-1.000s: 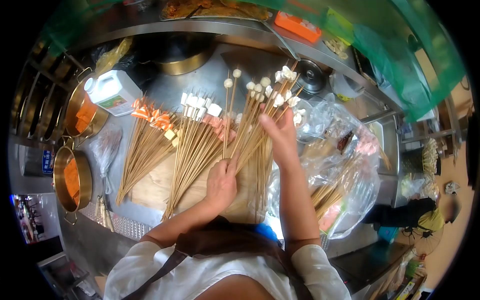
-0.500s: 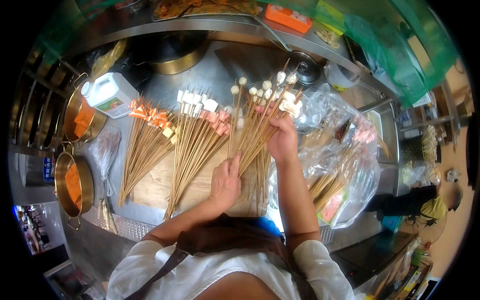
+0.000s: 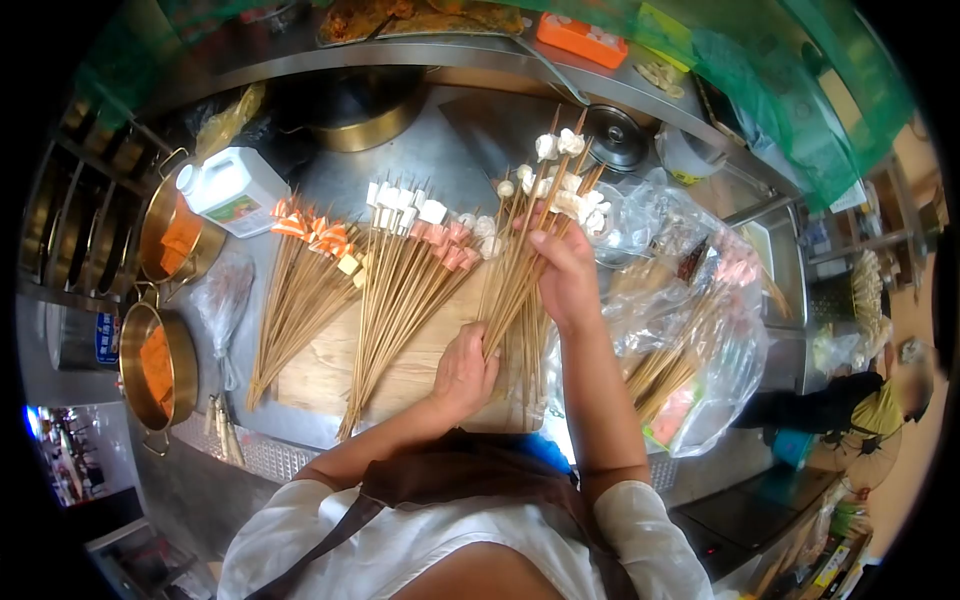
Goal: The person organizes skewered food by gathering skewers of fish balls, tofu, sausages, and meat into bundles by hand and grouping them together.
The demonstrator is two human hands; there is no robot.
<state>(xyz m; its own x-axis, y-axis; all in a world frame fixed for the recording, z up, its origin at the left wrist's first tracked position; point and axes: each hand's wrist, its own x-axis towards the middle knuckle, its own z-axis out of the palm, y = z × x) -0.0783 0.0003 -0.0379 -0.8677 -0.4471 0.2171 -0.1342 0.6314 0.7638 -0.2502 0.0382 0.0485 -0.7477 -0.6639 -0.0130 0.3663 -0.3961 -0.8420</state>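
Over the wooden board (image 3: pixel 330 360) I hold a fanned bundle of bamboo skewers (image 3: pixel 515 285) tipped with white balls and pale, ruffled pieces. My right hand (image 3: pixel 567 268) is closed around the upper sticks, just under the food. Lower down, my left hand (image 3: pixel 466 375) has its fingers curled at the bottom ends of the same bundle. Beside it on the left lies a pile of skewers with white and pink pieces (image 3: pixel 400 310). Farther left is another pile with orange-and-white striped pieces (image 3: pixel 310 300). More sticks lie beneath the held bundle, partly hidden.
A clear plastic bag (image 3: pixel 715 370) with more skewers lies at the right. On the left stand a white jug (image 3: pixel 235 190) and brass pans (image 3: pixel 186 375) holding orange blocks. A raised steel shelf (image 3: pixel 420 62) runs along the back. Another person (image 3: pixel 850 400) is at far right.
The separate ball-tipped skewers at the bundle's left have come in closer to the rest. My left hand has shifted slightly down the sticks. The whole view has moved a little.
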